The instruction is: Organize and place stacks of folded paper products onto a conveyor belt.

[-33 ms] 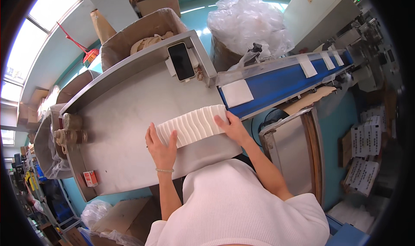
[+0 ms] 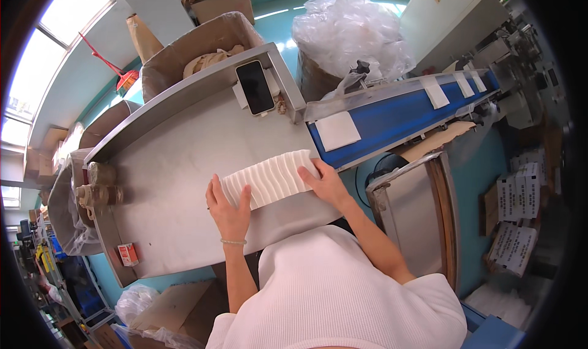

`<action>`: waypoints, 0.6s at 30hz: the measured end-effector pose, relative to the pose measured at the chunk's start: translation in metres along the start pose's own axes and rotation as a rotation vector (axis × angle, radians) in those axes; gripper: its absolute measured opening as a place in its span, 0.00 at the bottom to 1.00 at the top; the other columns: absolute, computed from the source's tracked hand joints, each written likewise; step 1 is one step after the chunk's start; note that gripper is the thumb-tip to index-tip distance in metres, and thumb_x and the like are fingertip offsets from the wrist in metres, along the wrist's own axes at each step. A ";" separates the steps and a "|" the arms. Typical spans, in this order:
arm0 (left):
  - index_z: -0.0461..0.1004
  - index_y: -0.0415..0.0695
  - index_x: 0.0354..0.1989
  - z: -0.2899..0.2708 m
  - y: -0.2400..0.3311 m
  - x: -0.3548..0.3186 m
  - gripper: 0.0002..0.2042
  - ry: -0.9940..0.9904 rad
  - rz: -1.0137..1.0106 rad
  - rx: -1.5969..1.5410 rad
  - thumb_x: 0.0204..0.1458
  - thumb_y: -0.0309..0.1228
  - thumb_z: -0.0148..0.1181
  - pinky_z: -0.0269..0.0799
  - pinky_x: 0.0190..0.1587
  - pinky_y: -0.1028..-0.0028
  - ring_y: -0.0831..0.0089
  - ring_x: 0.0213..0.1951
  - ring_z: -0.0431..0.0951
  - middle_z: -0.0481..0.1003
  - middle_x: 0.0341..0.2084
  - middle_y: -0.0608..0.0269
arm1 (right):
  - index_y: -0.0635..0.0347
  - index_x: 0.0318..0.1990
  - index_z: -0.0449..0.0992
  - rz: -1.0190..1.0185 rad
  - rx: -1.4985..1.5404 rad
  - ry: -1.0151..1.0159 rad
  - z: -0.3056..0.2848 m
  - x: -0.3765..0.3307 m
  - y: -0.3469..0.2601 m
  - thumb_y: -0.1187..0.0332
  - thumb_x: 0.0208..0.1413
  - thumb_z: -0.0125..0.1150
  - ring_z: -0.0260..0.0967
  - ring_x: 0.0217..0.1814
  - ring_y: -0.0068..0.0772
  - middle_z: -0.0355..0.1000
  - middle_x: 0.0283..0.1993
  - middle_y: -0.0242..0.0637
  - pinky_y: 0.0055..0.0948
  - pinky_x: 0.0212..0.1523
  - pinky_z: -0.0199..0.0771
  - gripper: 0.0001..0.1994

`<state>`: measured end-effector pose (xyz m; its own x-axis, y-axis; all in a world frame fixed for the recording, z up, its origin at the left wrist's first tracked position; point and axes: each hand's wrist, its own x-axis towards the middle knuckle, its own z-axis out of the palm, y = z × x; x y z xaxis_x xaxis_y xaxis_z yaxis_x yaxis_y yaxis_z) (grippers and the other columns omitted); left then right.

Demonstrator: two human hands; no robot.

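Observation:
A row of white flat pads [image 2: 272, 178], stood on edge and fanned like a ribbed strip, lies on the steel table [image 2: 184, 165] in front of me. My left hand [image 2: 228, 205] rests over the row's left end with its fingers spread on the pads. At the right end, my right hand [image 2: 324, 183] presses in against the last pads. The row is held between the two hands, near the table's front edge.
A blue conveyor belt [image 2: 392, 113] runs off to the right carrying single white pads [image 2: 337, 130]. A dark phone [image 2: 255, 87] leans at the table's back corner. Behind are an open cardboard box [image 2: 202, 42] and a clear plastic bag [image 2: 349, 30]. A small red carton [image 2: 127, 254] sits at the left.

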<state>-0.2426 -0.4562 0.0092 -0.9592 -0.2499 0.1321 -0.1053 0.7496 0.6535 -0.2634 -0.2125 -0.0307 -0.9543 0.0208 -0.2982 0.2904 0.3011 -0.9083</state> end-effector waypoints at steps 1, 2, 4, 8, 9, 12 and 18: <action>0.56 0.35 0.65 0.001 0.002 -0.001 0.38 -0.002 0.001 0.001 0.51 0.44 0.66 0.60 0.60 0.54 0.44 0.61 0.61 0.59 0.60 0.38 | 0.66 0.48 0.74 -0.037 0.098 0.008 0.005 -0.003 -0.010 0.52 0.61 0.57 0.68 0.38 0.22 0.75 0.38 0.33 0.22 0.42 0.68 0.22; 0.56 0.35 0.65 0.001 0.003 -0.001 0.39 0.006 0.000 -0.009 0.51 0.44 0.66 0.60 0.60 0.54 0.44 0.61 0.61 0.59 0.60 0.38 | 0.66 0.48 0.74 -0.037 0.099 0.010 0.005 -0.003 -0.010 0.52 0.61 0.57 0.68 0.38 0.22 0.75 0.38 0.33 0.22 0.42 0.68 0.22; 0.55 0.35 0.65 0.002 0.004 -0.002 0.39 0.016 0.000 -0.018 0.51 0.44 0.66 0.60 0.61 0.55 0.44 0.61 0.61 0.59 0.60 0.38 | 0.64 0.51 0.73 0.206 0.499 -0.102 0.003 -0.002 -0.010 0.60 0.62 0.57 0.68 0.40 0.18 0.74 0.41 0.34 0.22 0.42 0.69 0.18; 0.54 0.35 0.66 0.002 -0.004 -0.001 0.40 0.035 -0.016 0.006 0.50 0.44 0.67 0.60 0.61 0.55 0.44 0.61 0.60 0.58 0.60 0.38 | 0.61 0.53 0.72 0.556 0.884 -0.222 -0.014 -0.003 0.000 0.66 0.60 0.59 0.70 0.40 0.20 0.74 0.43 0.33 0.23 0.42 0.71 0.16; 0.53 0.34 0.66 0.001 -0.004 -0.001 0.41 0.024 -0.019 -0.010 0.50 0.44 0.67 0.60 0.61 0.55 0.44 0.61 0.60 0.57 0.60 0.38 | 0.61 0.52 0.72 0.494 0.705 -0.240 -0.016 -0.006 0.007 0.66 0.60 0.58 0.71 0.42 0.23 0.74 0.44 0.33 0.25 0.44 0.72 0.15; 0.52 0.34 0.66 -0.002 0.001 0.001 0.42 -0.035 -0.019 -0.042 0.49 0.44 0.68 0.59 0.62 0.55 0.44 0.61 0.60 0.56 0.61 0.38 | 0.62 0.53 0.71 0.370 0.790 0.039 -0.015 -0.004 0.008 0.68 0.61 0.57 0.70 0.46 0.26 0.73 0.46 0.34 0.27 0.48 0.73 0.15; 0.51 0.37 0.68 0.006 0.015 -0.004 0.45 -0.119 0.015 -0.064 0.47 0.45 0.69 0.56 0.63 0.54 0.43 0.64 0.55 0.53 0.63 0.36 | 0.67 0.49 0.73 0.059 0.305 -0.018 0.000 0.002 -0.011 0.56 0.63 0.55 0.68 0.43 0.20 0.75 0.41 0.34 0.22 0.46 0.69 0.20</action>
<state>-0.2415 -0.4401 0.0137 -0.9854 -0.1613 0.0555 -0.0770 0.7110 0.6989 -0.2687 -0.2157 -0.0217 -0.9347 0.0122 -0.3553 0.3553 -0.0006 -0.9348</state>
